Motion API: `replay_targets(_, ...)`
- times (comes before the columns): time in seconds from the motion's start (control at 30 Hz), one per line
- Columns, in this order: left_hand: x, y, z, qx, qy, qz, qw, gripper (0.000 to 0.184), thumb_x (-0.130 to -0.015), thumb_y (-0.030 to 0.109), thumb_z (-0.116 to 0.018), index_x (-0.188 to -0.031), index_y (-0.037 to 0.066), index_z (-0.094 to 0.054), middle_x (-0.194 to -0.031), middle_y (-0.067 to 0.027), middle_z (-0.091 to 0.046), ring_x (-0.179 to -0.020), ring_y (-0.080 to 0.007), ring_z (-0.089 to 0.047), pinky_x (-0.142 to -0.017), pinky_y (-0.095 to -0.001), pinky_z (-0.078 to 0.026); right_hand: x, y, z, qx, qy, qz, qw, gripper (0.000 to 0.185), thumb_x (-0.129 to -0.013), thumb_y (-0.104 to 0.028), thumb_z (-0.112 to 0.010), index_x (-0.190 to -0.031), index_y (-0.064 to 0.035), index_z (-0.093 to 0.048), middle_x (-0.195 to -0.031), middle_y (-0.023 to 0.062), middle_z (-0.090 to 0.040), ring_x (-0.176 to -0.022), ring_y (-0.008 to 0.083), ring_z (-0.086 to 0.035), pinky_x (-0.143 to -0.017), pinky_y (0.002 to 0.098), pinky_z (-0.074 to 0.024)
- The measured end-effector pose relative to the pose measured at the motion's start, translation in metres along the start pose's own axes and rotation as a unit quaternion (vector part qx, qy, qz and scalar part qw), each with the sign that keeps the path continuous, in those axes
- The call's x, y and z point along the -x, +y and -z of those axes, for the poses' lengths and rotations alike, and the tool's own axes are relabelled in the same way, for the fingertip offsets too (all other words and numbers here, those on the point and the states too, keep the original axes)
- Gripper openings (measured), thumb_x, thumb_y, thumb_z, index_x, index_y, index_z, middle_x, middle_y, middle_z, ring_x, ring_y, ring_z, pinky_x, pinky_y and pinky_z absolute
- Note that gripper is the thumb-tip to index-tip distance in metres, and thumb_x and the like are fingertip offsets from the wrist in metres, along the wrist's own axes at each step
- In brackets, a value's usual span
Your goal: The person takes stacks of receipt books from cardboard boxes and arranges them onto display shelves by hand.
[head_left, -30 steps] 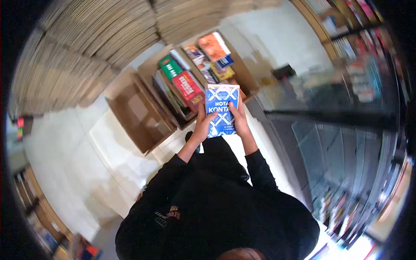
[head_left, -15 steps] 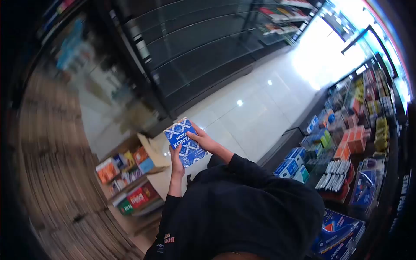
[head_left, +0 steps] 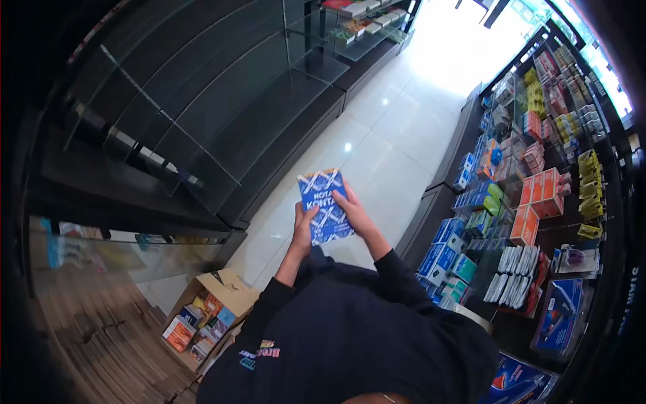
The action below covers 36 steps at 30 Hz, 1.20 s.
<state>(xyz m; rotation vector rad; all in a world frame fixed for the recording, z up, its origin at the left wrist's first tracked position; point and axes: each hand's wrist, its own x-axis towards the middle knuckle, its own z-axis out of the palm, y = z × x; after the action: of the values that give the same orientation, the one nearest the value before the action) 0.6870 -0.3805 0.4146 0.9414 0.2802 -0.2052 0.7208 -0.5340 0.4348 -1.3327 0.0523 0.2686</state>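
Note:
A blue and white receipt book [head_left: 328, 214] with "NOTA KONTAN" on its cover is held in front of my body. My left hand [head_left: 303, 227] grips its left side, thumb resting on the cover. On the right side, my right hand [head_left: 354, 212] holds it, thumb lying across the printed title. The fingers of both hands are mostly hidden behind the book. Dark sleeves cover both arms.
On the left, an open cardboard box [head_left: 232, 289] contains several packaged goods, beside stacked brown cardboard [head_left: 114, 337]. Dark glass shelving [head_left: 222, 128] rises ahead. Stocked display shelves [head_left: 471, 283] line the right. White floor tiles [head_left: 377, 161] run between toward a bright doorway.
The view has turned to the right, so the cardboard box and stacks sit lower left and more right-hand shelving shows. The receipt book stays in both hands.

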Motion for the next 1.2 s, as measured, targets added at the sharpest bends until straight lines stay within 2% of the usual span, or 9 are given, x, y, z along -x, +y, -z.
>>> replay_targets(0.33, -0.185, 0.034, -0.067, -0.078, -0.085, 0.059, 0.992, 0.033, -0.093, 0.022, -0.057, -0.117, 0.005, -0.042, -0.106, -0.0083, -0.056, -0.093, -0.0126, -0.059, -0.081, -0.0258, -0.05, -0.142, -0.062, 0.061, -0.04, 0.096, 0.018, 0.994, 0.067, -0.099, -0.023, -0.056, -0.152, -0.0044, -0.021, -0.139, 0.0113, -0.045, -0.115, 0.0131, -0.051, -0.095, 0.0256, -0.0434)
replay_targets(0.5, -0.272, 0.045, -0.113, -0.098, -0.119, 0.076, 0.985, 0.036, -0.093, 0.025, -0.061, -0.114, 0.003, -0.042, -0.105, -0.0087, -0.055, -0.092, -0.0126, -0.059, -0.079, -0.0276, -0.051, -0.19, -0.088, 0.1, -0.052, 0.193, 0.056, 0.978, 0.056, -0.097, -0.026, -0.058, -0.143, -0.0033, -0.036, -0.125, 0.0125, -0.053, -0.107, 0.0171, -0.056, -0.09, 0.029, -0.0476)
replay_targets(0.6, -0.328, 0.029, -0.136, -0.149, -0.13, 0.06, 0.978, 0.037, -0.093, 0.026, -0.062, -0.113, 0.002, -0.042, -0.105, -0.0089, -0.055, -0.093, -0.0123, -0.059, -0.079, -0.0272, -0.051, -0.214, -0.071, 0.135, 0.016, 0.211, 0.088, 0.973, 0.056, -0.095, -0.022, -0.061, -0.142, -0.0034, -0.038, -0.124, 0.0129, -0.053, -0.107, 0.018, -0.056, -0.089, 0.0292, -0.0483)
replay_targets(0.73, -0.386, 0.019, -0.181, -0.171, -0.141, 0.071, 0.973, 0.04, -0.091, 0.025, -0.067, -0.113, 0.002, -0.042, -0.106, -0.0094, -0.056, -0.093, -0.0124, -0.06, -0.08, -0.028, -0.051, -0.255, -0.063, 0.183, 0.124, 0.291, 0.064, 0.946, 0.05, -0.09, -0.016, -0.067, -0.133, 0.0014, -0.049, -0.122, 0.0124, -0.055, -0.104, 0.0177, -0.058, -0.086, 0.0303, -0.0502)
replay_targets(0.87, -0.439, -0.009, -0.231, -0.172, -0.124, 0.037, 0.977, 0.045, -0.093, 0.031, -0.067, -0.114, 0.002, -0.041, -0.105, -0.0092, -0.056, -0.095, -0.0126, -0.059, -0.083, -0.0279, -0.05, -0.303, -0.089, 0.261, 0.034, 0.279, 0.064, 0.958, 0.042, -0.09, -0.014, -0.066, -0.126, 0.0037, -0.054, -0.11, 0.0091, -0.062, -0.097, 0.0123, -0.058, -0.08, 0.028, -0.0505)
replay_targets(1.0, -0.487, -0.034, -0.284, -0.17, -0.079, 0.035, 0.982, 0.044, -0.099, 0.043, -0.051, -0.114, 0.003, -0.041, -0.106, -0.009, -0.056, -0.096, -0.0128, -0.058, -0.085, -0.0288, -0.049, -0.345, -0.13, 0.332, 0.019, 0.291, 0.073, 0.954, 0.031, -0.097, -0.014, -0.057, -0.123, 0.0008, -0.051, -0.104, 0.0054, -0.061, -0.093, 0.0079, -0.054, -0.082, 0.0236, -0.0446)
replay_targets(1.03, -0.5, -0.039, -0.299, -0.15, -0.067, 0.049, 0.985, 0.046, -0.102, 0.048, -0.04, -0.113, 0.004, -0.043, -0.105, -0.0076, -0.055, -0.096, -0.0124, -0.056, -0.087, -0.0292, -0.047, -0.359, -0.139, 0.354, 0.027, 0.281, 0.073, 0.957, 0.031, -0.097, -0.015, -0.056, -0.123, 0.0003, -0.05, -0.104, 0.0049, -0.06, -0.093, 0.0078, -0.054, -0.082, 0.0237, -0.0443)
replay_targets(1.13, -0.538, -0.058, -0.332, -0.147, -0.044, -0.001, 0.988, 0.046, -0.103, 0.048, -0.036, -0.112, 0.004, -0.044, -0.105, -0.0069, -0.054, -0.096, -0.0122, -0.053, -0.089, -0.0291, -0.043, -0.395, -0.152, 0.397, 0.04, 0.249, 0.055, 0.966, 0.029, -0.099, -0.017, -0.054, -0.123, -0.0011, -0.05, -0.102, 0.0037, -0.058, -0.092, 0.0076, -0.052, -0.081, 0.0238, -0.0435)
replay_targets(1.2, -0.559, -0.065, -0.347, -0.129, -0.015, 0.004, 0.991, 0.043, -0.104, 0.046, -0.035, -0.111, 0.005, -0.045, -0.104, -0.0065, -0.053, -0.097, -0.0122, -0.05, -0.09, -0.0288, -0.041, -0.421, -0.159, 0.414, 0.071, 0.241, 0.053, 0.966, 0.033, -0.1, -0.018, -0.053, -0.126, 0.0008, -0.047, -0.109, 0.0058, -0.058, -0.098, 0.0096, -0.053, -0.087, 0.0252, -0.0436)
